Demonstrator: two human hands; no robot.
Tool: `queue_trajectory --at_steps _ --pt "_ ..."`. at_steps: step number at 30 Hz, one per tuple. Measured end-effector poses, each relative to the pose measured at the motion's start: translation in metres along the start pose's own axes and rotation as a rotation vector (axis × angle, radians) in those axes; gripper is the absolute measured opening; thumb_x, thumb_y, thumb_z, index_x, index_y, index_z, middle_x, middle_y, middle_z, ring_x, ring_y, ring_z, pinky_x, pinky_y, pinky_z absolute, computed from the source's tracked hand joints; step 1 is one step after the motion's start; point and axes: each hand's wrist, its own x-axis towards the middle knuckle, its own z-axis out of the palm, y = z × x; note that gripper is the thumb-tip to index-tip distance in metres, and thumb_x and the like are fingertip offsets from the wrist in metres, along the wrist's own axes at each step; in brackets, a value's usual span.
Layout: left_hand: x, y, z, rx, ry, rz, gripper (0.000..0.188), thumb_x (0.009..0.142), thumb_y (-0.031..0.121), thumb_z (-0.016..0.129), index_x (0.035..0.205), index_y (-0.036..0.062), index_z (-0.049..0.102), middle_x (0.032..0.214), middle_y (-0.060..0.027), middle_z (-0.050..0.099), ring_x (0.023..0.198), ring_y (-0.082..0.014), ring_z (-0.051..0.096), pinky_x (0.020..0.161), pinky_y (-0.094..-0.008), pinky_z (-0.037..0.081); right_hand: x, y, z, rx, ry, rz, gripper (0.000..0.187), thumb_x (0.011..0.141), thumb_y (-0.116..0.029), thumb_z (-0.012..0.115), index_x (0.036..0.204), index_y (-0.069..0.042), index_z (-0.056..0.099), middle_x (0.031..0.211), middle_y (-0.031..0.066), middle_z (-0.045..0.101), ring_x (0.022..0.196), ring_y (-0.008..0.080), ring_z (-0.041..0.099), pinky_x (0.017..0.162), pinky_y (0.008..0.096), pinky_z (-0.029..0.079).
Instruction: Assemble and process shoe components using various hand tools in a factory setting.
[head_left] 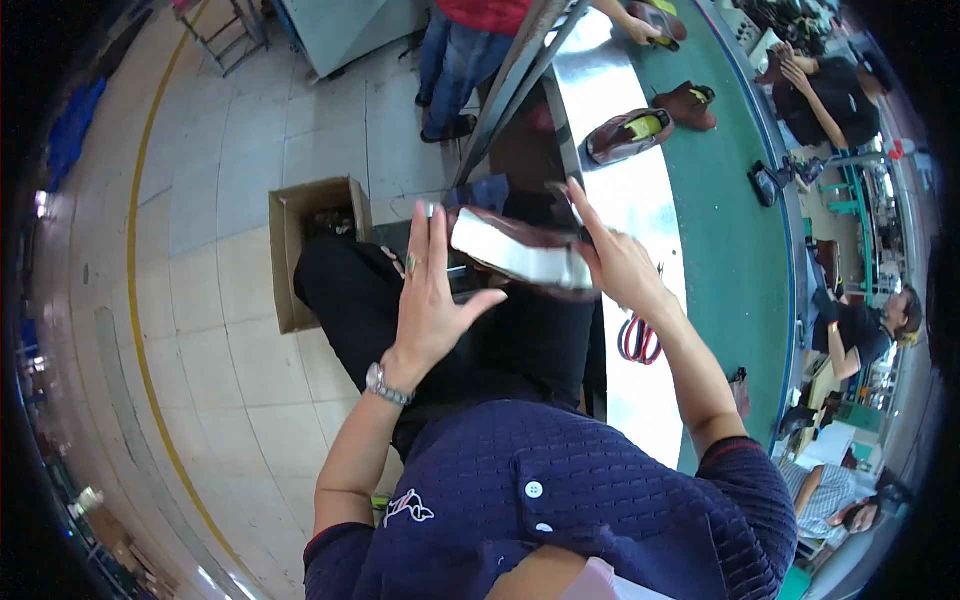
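A dark brown shoe (522, 256) with a pale white sole side turned up is over my lap, between my hands, slightly blurred. My left hand (428, 310) is open at the shoe's left end, its fingers straight and the thumb spread; whether it touches the shoe is unclear. My right hand (622, 264) grips the right end, index finger stretched out and the other fingers partly hidden. Beside that index finger is a small dark piece I cannot make out. Scissors (640, 341) with red and dark handles lie on the metal bench top near my right wrist.
A metal-topped bench (640, 215) runs along a green conveyor belt (725, 260) at my right. A brown shoe (628, 136) and a brown boot (688, 105) stand farther along. An open cardboard box (297, 265) is beside my left knee. Co-workers (835, 100) are across the belt; another person (465, 60) stands ahead.
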Motion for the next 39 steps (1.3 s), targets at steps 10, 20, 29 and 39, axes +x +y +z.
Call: queue_trajectory --at_steps 10,20,29,39 --pt "-0.055 -0.008 -0.026 0.06 0.161 -0.361 0.031 0.097 0.024 0.055 0.102 -0.0053 0.063 0.089 -0.0195 0.065 0.081 -0.0352 0.064 0.068 -0.0414 0.051 -0.035 -0.071 0.005 0.49 -0.414 -0.143 0.055 0.096 -0.017 0.055 0.144 -0.009 0.031 0.079 0.0212 0.068 0.075 0.0336 0.07 0.07 0.0438 0.053" --pt "-0.077 0.003 -0.008 0.12 -0.123 -0.329 0.036 0.096 0.016 0.053 0.125 -0.0048 0.055 0.101 -0.0285 0.063 0.082 -0.0391 0.066 0.072 -0.0396 0.053 -0.008 -0.114 -0.012 -0.029 -0.664 -0.288 0.068 0.092 -0.009 0.057 0.15 -0.018 0.023 0.084 0.0219 0.066 0.074 0.0402 0.067 0.067 0.0494 0.053" --pt "-0.061 -0.029 0.001 -1.572 -0.262 -0.759 0.071 0.098 0.034 0.054 0.154 0.0135 0.014 0.151 -0.0052 0.032 0.13 -0.0174 0.041 0.106 -0.0337 0.036 -0.033 -0.092 0.019 0.12 -0.491 -0.274 0.069 0.09 -0.006 0.058 0.15 -0.019 0.026 0.089 0.0204 0.066 0.074 0.038 0.066 0.063 0.0455 0.055" --pt "-0.036 -0.025 0.01 -1.442 -0.146 -0.723 0.076 0.098 0.031 0.056 0.156 0.0174 0.008 0.153 -0.008 0.03 0.135 -0.019 0.036 0.11 -0.0323 0.03 0.016 -0.111 -0.043 -0.095 -0.806 -0.224 0.068 0.09 -0.01 0.06 0.149 -0.019 0.028 0.078 0.0201 0.066 0.071 0.0357 0.067 0.06 0.0461 0.052"
